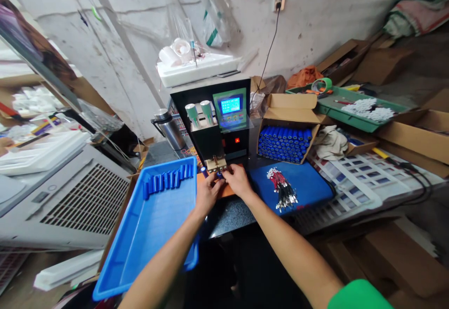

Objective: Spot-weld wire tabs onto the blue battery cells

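Observation:
Both hands are at the front of a black spot welder [210, 136], just under its electrode tips. Fingers of my left hand [207, 193] are closed around a blue cylindrical battery cell [220, 175] held below the tips. A second blue cell [204, 172] stands just beyond my left fingers; whether they touch it I cannot tell. My right hand [239, 180] meets the held cell from the right, its fingers pinched together. What lies between those fingertips is too small to make out. An orange board [229, 189] lies beneath the hands.
Left is a blue tray [150, 248] with a row of blue cells. A bundle of red and black wires [283, 188] lies on a blue mat [308, 182] at right. Behind it stands a carton [291, 105] packed with blue cells. A steel flask [170, 128] stands left of the welder.

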`<state>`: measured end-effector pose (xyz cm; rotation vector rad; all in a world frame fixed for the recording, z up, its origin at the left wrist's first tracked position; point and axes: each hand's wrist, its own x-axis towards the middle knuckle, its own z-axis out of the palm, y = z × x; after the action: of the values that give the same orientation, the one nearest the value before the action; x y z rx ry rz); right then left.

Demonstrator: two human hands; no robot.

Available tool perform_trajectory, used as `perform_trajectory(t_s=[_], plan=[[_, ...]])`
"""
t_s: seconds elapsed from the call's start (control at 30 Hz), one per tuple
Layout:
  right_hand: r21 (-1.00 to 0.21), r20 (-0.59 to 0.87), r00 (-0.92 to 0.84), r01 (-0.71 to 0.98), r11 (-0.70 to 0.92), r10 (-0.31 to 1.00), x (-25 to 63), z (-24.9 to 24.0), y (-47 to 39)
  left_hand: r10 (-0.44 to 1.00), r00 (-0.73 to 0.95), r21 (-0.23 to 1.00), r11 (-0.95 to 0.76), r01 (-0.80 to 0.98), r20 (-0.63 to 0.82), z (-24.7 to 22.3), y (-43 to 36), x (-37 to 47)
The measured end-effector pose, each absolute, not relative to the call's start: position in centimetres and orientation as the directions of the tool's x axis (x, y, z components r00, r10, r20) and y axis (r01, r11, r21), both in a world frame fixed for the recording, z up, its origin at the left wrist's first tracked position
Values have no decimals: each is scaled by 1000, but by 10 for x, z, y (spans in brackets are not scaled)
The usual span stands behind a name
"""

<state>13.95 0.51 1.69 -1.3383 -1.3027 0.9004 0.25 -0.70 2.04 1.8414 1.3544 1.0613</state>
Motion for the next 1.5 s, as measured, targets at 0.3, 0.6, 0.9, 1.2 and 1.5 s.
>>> perform_trajectory(t_s=[0.3, 0.6, 0.9, 1.2, 1.5], plan=[[-969, 114, 145, 234, 77, 983, 137, 26, 2, 954, 153, 833, -300, 465, 258, 21, -7, 2], [-973, 104, 148, 218, 70, 983, 137, 22, 3, 956, 146, 819, -294, 492, 256, 19, -7, 1], [-981, 109, 145, 173, 83, 983, 136, 17, 4, 961, 151, 838, -277, 471, 232, 19, -7, 2], [-982, 140, 130, 144, 122, 982, 137, 11, 4, 959, 181, 833, -281, 477, 220, 18, -7, 3], [-981, 163, 106, 128, 149, 981, 138, 6, -8, 946, 207, 795, -322, 514, 250, 12, -5, 0]])
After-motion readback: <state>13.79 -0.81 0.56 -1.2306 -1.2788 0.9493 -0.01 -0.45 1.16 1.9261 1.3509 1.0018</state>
